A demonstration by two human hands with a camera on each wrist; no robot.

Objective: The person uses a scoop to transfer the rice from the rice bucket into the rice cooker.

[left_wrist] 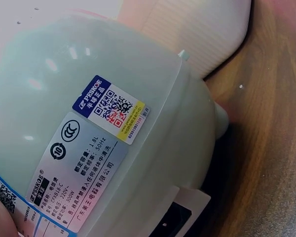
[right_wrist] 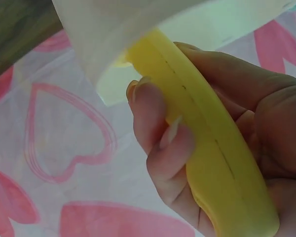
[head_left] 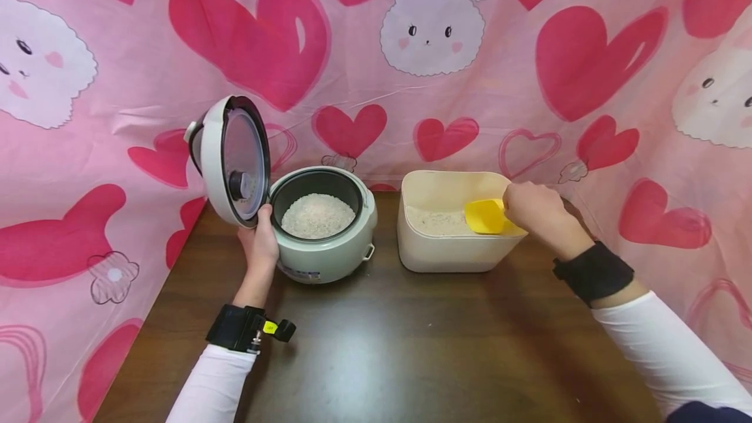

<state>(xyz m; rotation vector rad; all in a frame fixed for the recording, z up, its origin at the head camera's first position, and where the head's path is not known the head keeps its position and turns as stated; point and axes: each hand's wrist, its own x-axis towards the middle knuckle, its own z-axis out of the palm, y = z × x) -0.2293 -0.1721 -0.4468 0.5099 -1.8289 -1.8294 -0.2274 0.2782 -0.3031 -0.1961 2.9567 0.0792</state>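
Observation:
A pale green rice cooker (head_left: 323, 260) stands with its lid (head_left: 214, 162) raised to the left, white rice (head_left: 317, 216) in its dark inner pot. My left hand (head_left: 260, 243) grips the lid low down by the hinge, thumb toward the pot and the other fingers hidden behind. In the left wrist view the cooker's labelled side (left_wrist: 153, 84) fills most of the picture. My right hand (head_left: 537, 211) holds a yellow scoop by its handle (right_wrist: 207, 133), fingers wrapped round it. The scoop's bowl (head_left: 485, 216) dips inside a cream bin (head_left: 452, 254), just over the rice (head_left: 437, 222) there.
Both containers stand toward the back of a dark wooden table (head_left: 364, 338). A pink curtain (head_left: 352, 70) with hearts and rabbits hangs close behind them and at both sides. The cooker's power socket (left_wrist: 177, 217) shows in the left wrist view.

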